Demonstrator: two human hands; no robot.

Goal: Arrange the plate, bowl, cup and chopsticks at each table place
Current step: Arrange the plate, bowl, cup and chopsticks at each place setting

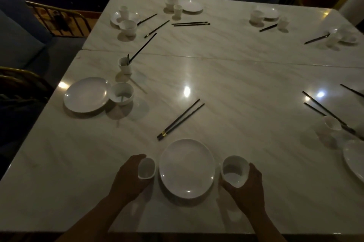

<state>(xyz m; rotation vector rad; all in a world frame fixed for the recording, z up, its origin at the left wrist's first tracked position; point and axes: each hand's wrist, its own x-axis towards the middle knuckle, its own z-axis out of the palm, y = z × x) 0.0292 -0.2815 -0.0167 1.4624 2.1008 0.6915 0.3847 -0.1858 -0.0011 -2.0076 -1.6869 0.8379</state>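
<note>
1. Head view, near place: your left hand (pixel 129 177) is wrapped around the cup (pixel 146 168), just to the left of the plate (pixel 187 168). Your right hand (pixel 246 186) cradles the bowl (pixel 234 170) from its outer side, just to the right of the plate. Each hand is closed on its own piece, with the plate lying between them.

2. Holding both pieces from their outer sides keeps your fingers clear of the plate's rim, so you can likely nudge them in close without knocking it.

3. The chopsticks (pixel 180 119) lie loose and slanted just beyond the plate, untouched; they probably need squaring up next.

4. Same view, left side of the table (pixel 236 88): a second plate (pixel 86 95) touches or nearly touches a second bowl (pixel 121 93). A second cup (pixel 125 65) beyond them has dark sticks standing in it, so that place looks unsorted.

5. The far and right-hand places look scattered too; much of the task seems to remain.
</note>
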